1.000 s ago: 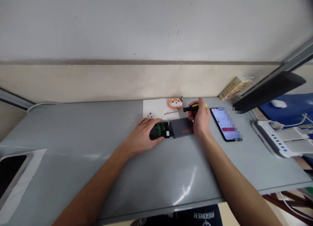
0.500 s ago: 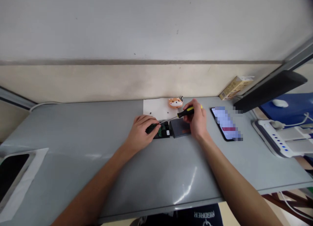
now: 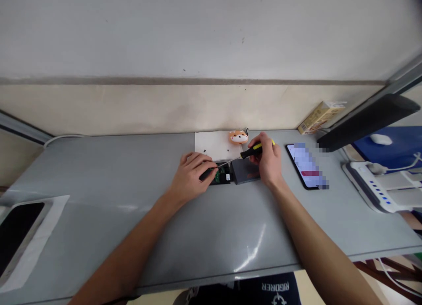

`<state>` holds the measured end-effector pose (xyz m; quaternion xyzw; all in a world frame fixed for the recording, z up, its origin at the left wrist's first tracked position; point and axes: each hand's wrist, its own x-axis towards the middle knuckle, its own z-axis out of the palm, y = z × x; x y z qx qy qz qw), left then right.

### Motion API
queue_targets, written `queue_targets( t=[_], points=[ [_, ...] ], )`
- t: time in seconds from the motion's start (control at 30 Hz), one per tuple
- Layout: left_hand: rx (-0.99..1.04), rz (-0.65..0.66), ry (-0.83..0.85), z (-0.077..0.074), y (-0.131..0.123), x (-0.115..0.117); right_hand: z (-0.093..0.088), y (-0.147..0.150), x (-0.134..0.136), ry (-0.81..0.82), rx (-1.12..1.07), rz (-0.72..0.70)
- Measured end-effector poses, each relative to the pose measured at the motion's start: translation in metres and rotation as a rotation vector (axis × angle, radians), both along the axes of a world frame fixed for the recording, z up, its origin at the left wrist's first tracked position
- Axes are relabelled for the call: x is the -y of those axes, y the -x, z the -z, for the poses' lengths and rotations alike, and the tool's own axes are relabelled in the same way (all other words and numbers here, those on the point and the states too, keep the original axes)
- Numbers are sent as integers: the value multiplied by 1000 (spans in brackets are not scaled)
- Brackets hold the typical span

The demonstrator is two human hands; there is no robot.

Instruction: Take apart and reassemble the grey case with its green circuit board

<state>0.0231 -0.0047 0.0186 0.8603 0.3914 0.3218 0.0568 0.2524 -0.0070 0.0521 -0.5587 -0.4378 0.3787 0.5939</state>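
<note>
In the head view, my right hand [image 3: 269,162] grips the black and yellow handle of a screwdriver [image 3: 251,151]. Its thin shaft slants down and left toward the fingertips of my left hand [image 3: 193,176]. The left thumb and index finger pinch together at the shaft's tip; whatever sits between them is too small to make out. Under those fingers lies an opened black device [image 3: 226,178] with a green circuit board and a small white label, its left part hidden. Touching or very close to its right side is a flat dark grey cover or box [image 3: 244,172], partly behind my right hand.
Behind the device lies white paper [image 3: 211,142] with small dark bits, bearing an orange animal-face case [image 3: 238,137]. To the right are a lit phone [image 3: 306,166], a white power strip [image 3: 372,186], a carton [image 3: 319,117] and a dark monitor-like slab [image 3: 369,122]. A dark-screened device [image 3: 20,230] lies far left.
The view has shifted slightly, so everything sits a little further right. Both hands keep nearly the same pose, with the screwdriver still held at the left fingertips.
</note>
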Motion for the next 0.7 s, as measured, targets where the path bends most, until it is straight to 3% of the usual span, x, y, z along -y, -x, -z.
queue_targets(
  t=[0.13, 0.37, 0.7],
  points=[
    [-53, 8, 69, -3, 0, 3, -2, 0, 5, -54, 108, 8],
    [-155, 148, 207, 1, 0, 1, -8, 3, 14, -107, 290, -28],
    [-143, 147, 245, 6, 1, -2, -4, 2, 12, -137, 372, -61]
  ],
)
